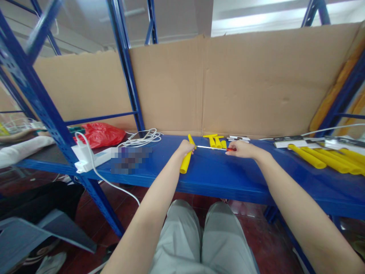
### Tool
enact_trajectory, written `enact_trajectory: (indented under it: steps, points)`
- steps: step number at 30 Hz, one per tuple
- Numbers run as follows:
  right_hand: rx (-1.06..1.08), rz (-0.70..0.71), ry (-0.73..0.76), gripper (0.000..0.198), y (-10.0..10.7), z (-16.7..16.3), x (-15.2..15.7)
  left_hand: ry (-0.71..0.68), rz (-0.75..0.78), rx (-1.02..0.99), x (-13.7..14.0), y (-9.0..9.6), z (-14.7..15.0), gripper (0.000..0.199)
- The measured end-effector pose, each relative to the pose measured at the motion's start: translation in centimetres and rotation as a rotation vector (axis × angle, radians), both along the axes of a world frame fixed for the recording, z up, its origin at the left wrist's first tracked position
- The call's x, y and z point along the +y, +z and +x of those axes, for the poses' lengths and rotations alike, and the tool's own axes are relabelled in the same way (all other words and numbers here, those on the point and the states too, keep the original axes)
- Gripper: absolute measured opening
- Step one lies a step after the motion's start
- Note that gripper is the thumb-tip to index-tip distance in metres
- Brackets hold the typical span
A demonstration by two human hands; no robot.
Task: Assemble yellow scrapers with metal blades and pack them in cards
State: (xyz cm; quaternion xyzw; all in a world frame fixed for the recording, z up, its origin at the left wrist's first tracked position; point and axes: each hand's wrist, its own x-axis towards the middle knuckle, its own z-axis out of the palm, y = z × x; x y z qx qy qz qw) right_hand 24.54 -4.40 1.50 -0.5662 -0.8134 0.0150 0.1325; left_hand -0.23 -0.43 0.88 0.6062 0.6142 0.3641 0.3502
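My left hand [186, 147] is closed around a yellow plastic tube [185, 164], which lies at a slant over the blue shelf top [228, 171]. A screwdriver [211, 147] with a red handle is gripped in my right hand [242, 148]. Its long metal shaft runs level to the left, and the tip meets the tube's side beside my left fingers; whether it sits in a screw there is too small to tell. Just behind the shaft are several small yellow T-shaped pieces [217, 142].
Several yellow tubes [322, 159] lie at the right by black-and-white flat items [289, 142]. To the left are a power strip [95, 159], coiled white cable [145, 137] and a red plastic bag [101, 134]. Cardboard [242, 83] backs the shelf. Another person's arm [19, 136] shows far left.
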Motion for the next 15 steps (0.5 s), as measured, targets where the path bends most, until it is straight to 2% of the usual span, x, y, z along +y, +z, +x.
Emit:
enact_trajectory:
  steps: [5, 11, 15]
  points:
    - [0.023, 0.079, -0.034, 0.020, -0.47, 0.31, 0.38, 0.002, -0.002, -0.003, 0.20, -0.16, -0.03, 0.018]
    - [-0.047, -0.046, -0.004, 0.027, 0.00, 0.27, -0.09, -0.014, 0.009, 0.000, 0.17, -0.08, -0.05, 0.018]
    - [-0.038, -0.066, -0.030, 0.025, 0.33, -0.08, -0.41, -0.007, 0.004, -0.005, -0.01, 0.01, 0.00, 0.021]
